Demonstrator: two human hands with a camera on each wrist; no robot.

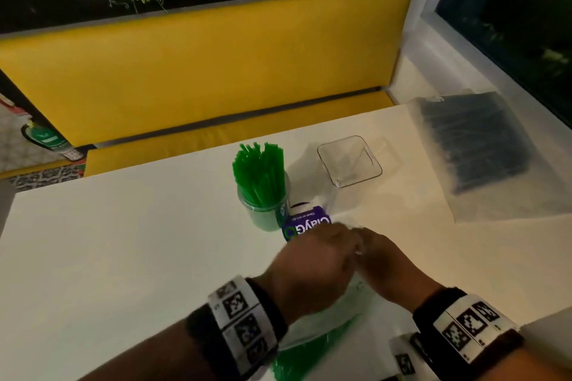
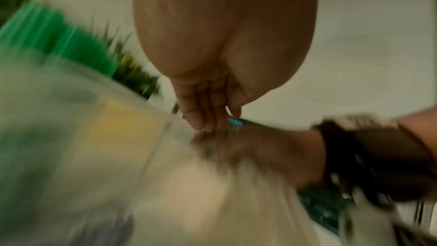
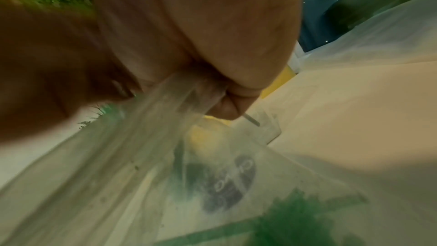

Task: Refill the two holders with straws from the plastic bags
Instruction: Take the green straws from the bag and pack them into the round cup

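So the round holder (image 1: 263, 210) is already looking stuffed with green straws (image 1: 259, 173), which I'd guess means roughly half the job is sorted, while the square clear holder (image 1: 349, 161) just behind and to the right of it is sitting there with nothing in it that I can see. The bag of dark straws (image 1: 476, 145) is lying untouched at the far right of the counter (image 1: 123, 241), so my read is that one's meant for the square holder and it's all still to do. Right now both hands are meeting over the bag of green straws (image 1: 312, 343) at the near edge: the left hand (image 1: 309, 260) is pinching the plastic with fingertips together, and the right hand (image 1: 383, 263) is gripping a gathered bit of the same bag, fingers curled round it. Whether they're opening it or closing it up, honestly I can't tell. There's a purple packet (image 1: 305, 223) with some lettering sitting next to the round holder, partly covered by the left hand. Both wrist views are seriously smeared, so the fingers and the bag's opening are hard to make out, and the near end of the green bag is getting cut off at the bottom of the head view under the wrist bands
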